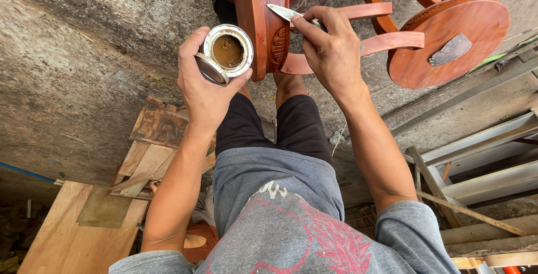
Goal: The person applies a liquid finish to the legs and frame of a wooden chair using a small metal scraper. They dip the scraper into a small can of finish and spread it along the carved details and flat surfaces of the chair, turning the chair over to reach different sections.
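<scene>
My left hand [204, 86] grips a small round metal tin [227, 51] with brown paste inside; its lid [210, 69] is tucked under the tin against my fingers. My right hand [330, 49] holds a putty knife [284, 12], its blade tip laid against the carved leg of a reddish wooden stool [263, 21] that lies on its side before me. The stool's rungs run to the right behind my right hand.
A second reddish round stool seat [448, 44] with a grey patch lies at the upper right. Scrap wood pieces [154, 139] and a plywood board [73, 229] sit at the left on the concrete floor. White frames and wooden slats [482, 167] are stacked at the right.
</scene>
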